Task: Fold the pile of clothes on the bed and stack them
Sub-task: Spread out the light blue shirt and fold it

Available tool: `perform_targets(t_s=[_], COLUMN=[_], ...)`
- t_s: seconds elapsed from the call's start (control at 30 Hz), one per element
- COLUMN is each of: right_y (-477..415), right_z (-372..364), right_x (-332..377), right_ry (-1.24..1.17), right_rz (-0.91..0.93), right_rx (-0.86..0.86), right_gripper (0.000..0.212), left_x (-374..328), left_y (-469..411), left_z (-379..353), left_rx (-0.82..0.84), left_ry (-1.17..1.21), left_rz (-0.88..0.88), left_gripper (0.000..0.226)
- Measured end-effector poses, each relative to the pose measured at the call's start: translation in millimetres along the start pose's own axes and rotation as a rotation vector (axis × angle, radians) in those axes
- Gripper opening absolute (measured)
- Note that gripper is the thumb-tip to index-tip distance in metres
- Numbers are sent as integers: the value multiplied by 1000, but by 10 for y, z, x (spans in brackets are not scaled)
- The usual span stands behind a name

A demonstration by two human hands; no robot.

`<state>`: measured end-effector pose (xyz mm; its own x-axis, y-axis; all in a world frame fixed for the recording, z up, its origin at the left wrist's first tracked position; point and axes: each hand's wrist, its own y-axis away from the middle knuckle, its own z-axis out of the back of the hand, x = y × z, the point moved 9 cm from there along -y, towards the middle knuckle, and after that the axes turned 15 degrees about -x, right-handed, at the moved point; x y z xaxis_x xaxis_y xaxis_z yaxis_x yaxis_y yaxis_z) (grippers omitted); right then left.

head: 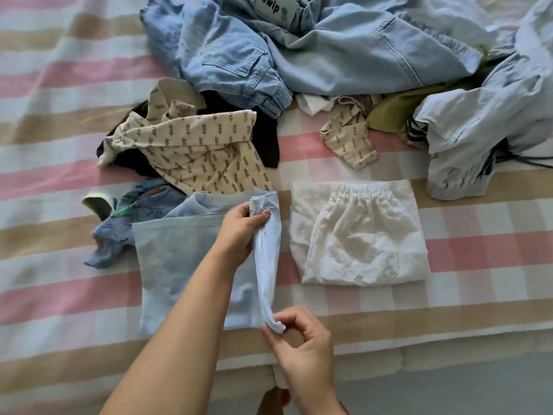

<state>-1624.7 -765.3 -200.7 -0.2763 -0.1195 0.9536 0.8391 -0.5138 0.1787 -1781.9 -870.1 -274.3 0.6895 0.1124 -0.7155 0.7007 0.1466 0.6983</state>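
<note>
The light blue shirt [179, 265] lies flat near the front edge of the bed [45, 295], its right side gathered into a narrow strip. The left hand [239, 229] pinches the strip's far end and the right hand [302, 339] pinches its near end. Folded white shorts [359, 235] lie just beside it, with the unfolded pile [329, 55] toward the far edge.

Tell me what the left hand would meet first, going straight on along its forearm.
Past the light blue shirt it pinches, the left hand would cross bare bedsheet, then probably meet the small white cloth at the pile's edge.
</note>
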Motion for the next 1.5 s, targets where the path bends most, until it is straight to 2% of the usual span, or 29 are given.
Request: perform_targets(t_s=[0.07,0.17,0.27,0.4,0.47,0.53,0.6,0.63,0.73,0.8,0.87,0.97,1.0,1.1,1.17,1.23,1.33,1.4,1.5], right_y=[184,532,802,999,1004,819,452,272,-87,-180,-206,-189,-182,-193,-197,-199,-221,-259,-377], right_z=[-325,-886,-1428,-2015,-2143,-2033,-1700,-1521,-1241,-1226,-1288,-1418,-1447,-1452,-1411,-1354,-1273,-1257,-1155], right_x=[273,386,309,26,-126,-146,-92,-125,-476,-608,-659,-682,-671,-633,-606,-622,-669,-689,-602], right_ry=[44,94,198,350,418,413,403,409,390,313,226,213,229,226,185,164,159,164,155], right_rz=[230,407,473,437,388,370,310,225,-185,-329,-407,-397,-382,-352,-352,-349,-366,-386,-372], right_rx=[84,206,317,545,653,551,236,93,-65,-94,-66,64,96,136,161,174,207,242,256], right_gripper=[22,20,24,12,24,29,36,43,61,58,44,10,5,6,5,7,11,20,33], left_x=[-114,-287,-298,-162,-170,-196,-66,58,437,511,534,498,472,449,444,456,581,688,662], left_y=[56,43,-18,-149,-143,3,195,245,268,242,215,197,207,258,305,336,329,303,314], left_z=[355,1064,1672,2149,2239,2376,2511,2543,2541,2490,2421,2332,2302,2209,2127,2066,1940,1855,1682], left_rx=[50,-14,-150,-352,-460,-669,-835,-852,-752,-671,-590,-497,-475,-422,-426,-476,-506,-478,-406], left_ry=[66,114,19,-97,-153,-209,-275,-328,-433,-422,-414,-445,-467,-429,-439,-547,-536,-438,-265], left_rz=[18,-50,-126,-204,-302,-431,-443,-379,-178,-127,-88,-124,-152,-190,-228,-269,-154,-35,-2], left_gripper=[9,15,16,16,22,30,35,42,55,49,40,23,21,9,15,22,24,25,32])
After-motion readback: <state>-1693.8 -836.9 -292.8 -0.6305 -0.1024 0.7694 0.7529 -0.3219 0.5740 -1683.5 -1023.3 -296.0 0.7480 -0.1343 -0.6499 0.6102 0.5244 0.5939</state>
